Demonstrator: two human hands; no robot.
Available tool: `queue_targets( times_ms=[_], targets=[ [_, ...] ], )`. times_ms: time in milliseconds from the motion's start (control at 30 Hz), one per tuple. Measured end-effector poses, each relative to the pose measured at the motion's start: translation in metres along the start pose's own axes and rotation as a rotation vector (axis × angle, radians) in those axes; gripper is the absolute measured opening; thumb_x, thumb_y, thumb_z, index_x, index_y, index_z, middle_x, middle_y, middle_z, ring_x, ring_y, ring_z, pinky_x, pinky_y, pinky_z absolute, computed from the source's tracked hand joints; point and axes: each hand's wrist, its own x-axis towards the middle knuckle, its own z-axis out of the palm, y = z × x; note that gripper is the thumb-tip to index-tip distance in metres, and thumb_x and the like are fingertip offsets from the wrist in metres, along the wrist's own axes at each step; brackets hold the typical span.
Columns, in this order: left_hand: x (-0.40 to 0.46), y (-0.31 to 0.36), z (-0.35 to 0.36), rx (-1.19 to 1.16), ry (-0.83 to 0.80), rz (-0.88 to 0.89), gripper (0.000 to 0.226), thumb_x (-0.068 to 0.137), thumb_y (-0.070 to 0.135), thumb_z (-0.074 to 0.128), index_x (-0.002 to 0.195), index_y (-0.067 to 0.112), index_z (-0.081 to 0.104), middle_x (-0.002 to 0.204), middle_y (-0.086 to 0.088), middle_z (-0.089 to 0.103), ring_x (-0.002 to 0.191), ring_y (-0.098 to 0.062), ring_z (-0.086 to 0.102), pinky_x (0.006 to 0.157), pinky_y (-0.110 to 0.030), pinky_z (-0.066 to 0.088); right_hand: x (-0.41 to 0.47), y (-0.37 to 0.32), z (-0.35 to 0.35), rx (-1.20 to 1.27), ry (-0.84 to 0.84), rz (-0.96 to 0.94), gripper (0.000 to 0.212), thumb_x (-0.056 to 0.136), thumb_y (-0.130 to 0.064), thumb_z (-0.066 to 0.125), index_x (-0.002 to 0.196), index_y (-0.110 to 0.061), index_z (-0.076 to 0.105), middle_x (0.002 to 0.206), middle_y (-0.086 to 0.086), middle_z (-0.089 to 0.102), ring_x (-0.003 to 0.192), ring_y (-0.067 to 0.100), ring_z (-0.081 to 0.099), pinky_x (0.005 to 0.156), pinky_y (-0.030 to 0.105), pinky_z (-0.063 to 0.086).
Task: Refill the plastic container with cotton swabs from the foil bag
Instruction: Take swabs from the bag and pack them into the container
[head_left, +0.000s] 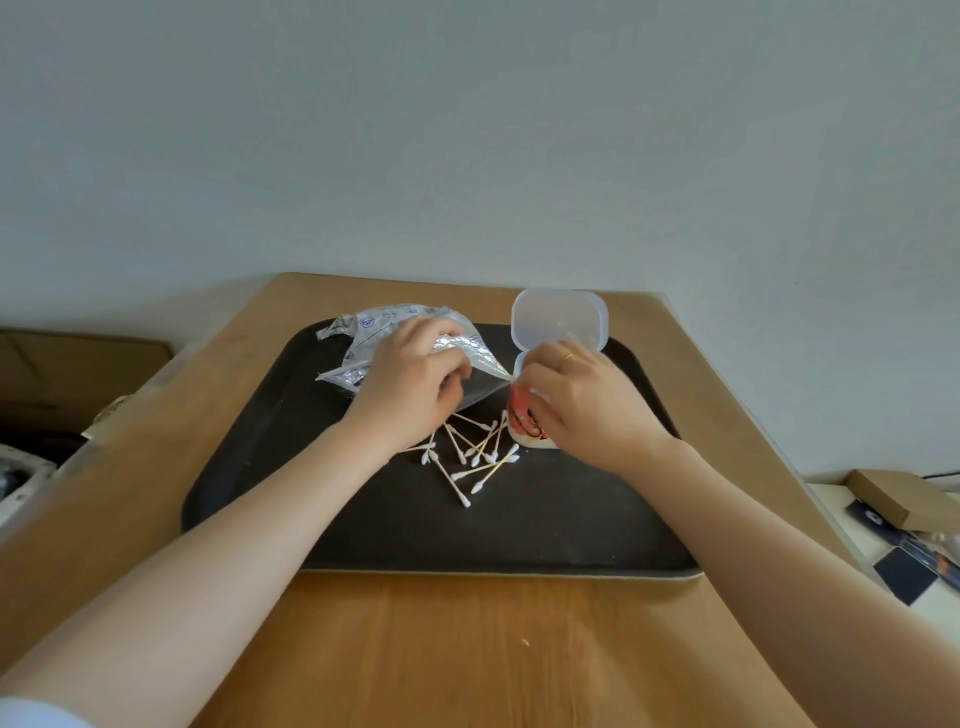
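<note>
- We see a wooden table against a pale wall, carrying a black tray.
- On the tray lies a crinkled silver foil bag; our left hand curls its fingers around it.
- The clear plastic container, lid flipped up, stands beside the bag, gripped by our right hand.
- Loose cotton swabs are scattered on the tray in front of both.

The crinkled silver foil bag lies at the far left of the tray. Beside it, towards the far right edge, stands the clear plastic container, red-printed, lid raised. White-tipped cotton swabs lie scattered mid-tray.
</note>
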Motion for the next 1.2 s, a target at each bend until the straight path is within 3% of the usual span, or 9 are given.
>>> queue_targets(
  times_ms=[67,133,233,333,467,633,767,933,1200],
  targets=[
    [-0.010,-0.010,-0.006,0.052,-0.058,-0.041,0.008,0.071,0.003,0.072,0.073,0.010,0.069,0.117,-0.015,0.059,0.117,-0.039,0.047,0.093,-0.055,0.037,0.000,-0.012,0.005,-0.087,-0.082,-0.150,0.009,0.073,-0.011,0.068,0.081,-0.014,0.069,0.087,0.002,0.067,0.081,0.024,0.062,0.069,0.034,0.048],
    [-0.021,-0.016,-0.010,0.061,-0.071,-0.036,0.008,0.070,0.002,0.072,0.074,0.009,0.069,0.110,-0.013,0.060,0.108,-0.036,0.051,0.087,-0.051,0.041,0.001,-0.020,0.011,-0.199,-0.240,-0.220,0.029,0.068,-0.010,0.074,0.095,-0.018,0.069,0.099,-0.001,0.068,0.101,0.023,0.060,0.085,0.036,0.045],
    [-0.034,-0.015,-0.019,0.020,-0.102,-0.029,0.008,0.077,0.006,0.067,0.084,0.007,0.068,0.092,-0.005,0.055,0.073,-0.018,0.053,0.062,-0.022,0.037,-0.003,-0.027,0.023,-0.339,-0.416,-0.222,0.045,0.087,-0.009,0.053,0.131,-0.014,0.048,0.139,0.005,0.047,0.138,0.025,0.028,0.116,0.042,0.003],
    [-0.043,-0.012,-0.023,0.077,-0.281,-0.150,0.024,0.088,0.032,0.055,0.104,0.016,0.060,0.102,0.004,0.051,0.066,-0.005,0.044,0.052,-0.018,0.032,-0.004,-0.031,0.028,-0.531,-0.515,-0.194,0.054,0.093,-0.011,0.043,0.144,-0.006,0.027,0.152,0.013,0.027,0.145,0.027,0.010,0.105,0.041,-0.022],
    [-0.049,-0.009,-0.029,0.266,-0.623,-0.306,0.051,0.084,0.047,0.055,0.125,0.017,0.047,0.123,0.000,0.046,0.111,-0.017,0.046,0.081,-0.031,0.049,0.001,-0.035,0.033,-0.655,-0.580,-0.178,0.055,0.093,-0.020,0.043,0.141,0.002,0.027,0.149,0.020,0.030,0.144,0.033,0.010,0.107,0.045,-0.019],
    [-0.057,-0.006,-0.024,0.353,-0.649,-0.387,0.032,0.092,0.031,0.051,0.118,0.012,0.050,0.116,-0.006,0.052,0.110,-0.023,0.048,0.081,-0.033,0.044,0.014,-0.049,0.042,-0.340,-0.651,-0.095,0.047,0.094,-0.010,0.039,0.140,-0.004,0.032,0.141,0.013,0.044,0.137,0.028,0.030,0.117,0.037,0.009],
    [-0.055,-0.002,-0.020,0.401,-0.639,-0.375,0.020,0.094,0.017,0.048,0.111,0.010,0.053,0.111,-0.008,0.057,0.105,-0.024,0.050,0.072,-0.032,0.038,0.023,-0.059,0.042,-0.156,-0.663,0.035,0.059,0.090,-0.001,0.046,0.144,-0.009,0.024,0.132,0.012,0.048,0.117,0.030,0.051,0.092,0.040,0.047],
    [-0.054,0.000,-0.014,0.383,-0.658,-0.375,0.024,0.092,0.015,0.050,0.115,0.009,0.052,0.113,-0.009,0.056,0.107,-0.024,0.048,0.077,-0.032,0.041,0.028,-0.064,0.041,-0.144,-0.645,0.040,0.030,0.090,-0.002,0.049,0.119,-0.009,0.052,0.120,0.010,0.056,0.108,0.027,0.057,0.082,0.034,0.047],
    [-0.058,-0.004,-0.009,0.251,-0.632,-0.355,0.034,0.090,0.019,0.055,0.121,0.008,0.046,0.112,-0.010,0.055,0.102,-0.022,0.052,0.079,-0.032,0.047,0.022,-0.073,0.044,-0.073,-0.623,0.052,0.025,0.090,-0.007,0.051,0.115,-0.009,0.052,0.109,0.009,0.057,0.098,0.024,0.057,0.067,0.027,0.039]
  ],
)
